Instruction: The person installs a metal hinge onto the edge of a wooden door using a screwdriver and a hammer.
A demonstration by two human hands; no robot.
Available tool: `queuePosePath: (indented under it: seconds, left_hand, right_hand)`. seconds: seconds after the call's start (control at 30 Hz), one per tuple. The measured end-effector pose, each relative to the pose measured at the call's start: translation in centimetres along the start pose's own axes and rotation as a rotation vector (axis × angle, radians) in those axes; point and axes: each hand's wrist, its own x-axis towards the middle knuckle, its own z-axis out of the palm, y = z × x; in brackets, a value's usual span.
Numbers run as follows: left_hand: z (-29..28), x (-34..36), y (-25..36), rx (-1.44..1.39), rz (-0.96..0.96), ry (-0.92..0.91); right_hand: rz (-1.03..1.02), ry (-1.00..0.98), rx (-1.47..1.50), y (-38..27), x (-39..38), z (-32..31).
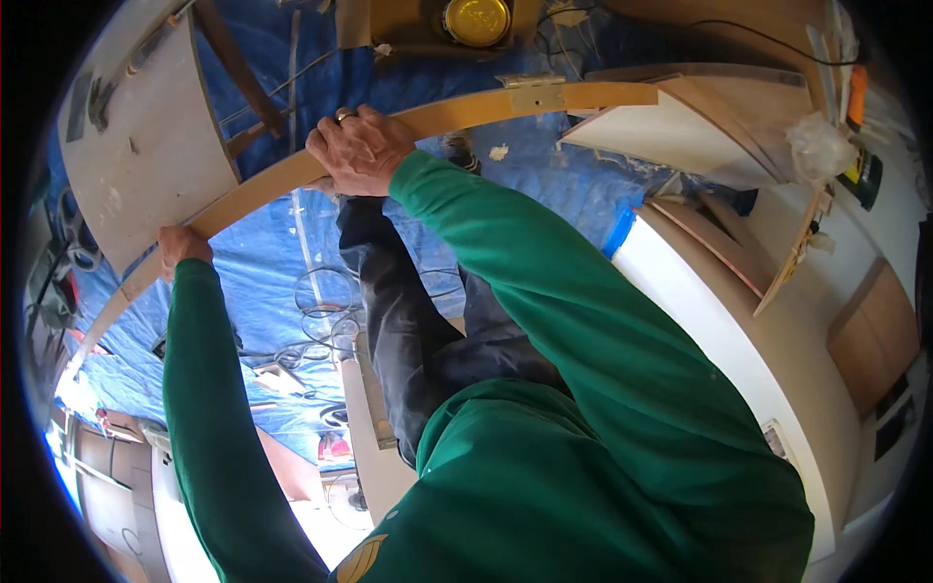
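A long, narrow strip of bare wood (466, 114), perhaps the edge of a door or board, crosses in front of me from the far right down to the left. Near its right end a metal hinge (536, 96) is fixed to it. My left hand (183, 249) is closed around the strip on the left. Farther along, my right hand (362, 154), with a ring on one finger, grips it from above, its thumb side partly hidden. A pale panel (146, 165) with tools lying on it is beside the strip at the upper left.
A blue tarp (544, 223) covers the floor, with loose cables (330, 303) by my legs. A round can with a yellow lid (476, 21) stands at the far side. Thin board offcuts (671, 136) and a long white surface (719, 321) are on the right.
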Motion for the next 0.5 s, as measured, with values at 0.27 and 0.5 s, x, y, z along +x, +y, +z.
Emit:
queuePosePath:
  seconds: [0.27,0.5]
  left_hand:
    - [1.6,0.4,-0.4,0.026,0.053,0.061]
    - [0.2,-1.4,0.4,0.1,0.106,0.11]
  right_hand:
    - [0.016,-0.054,-0.013,0.2,-0.6,0.2]
    - [0.012,-0.058,-0.01,0.3,-0.2,-0.2]
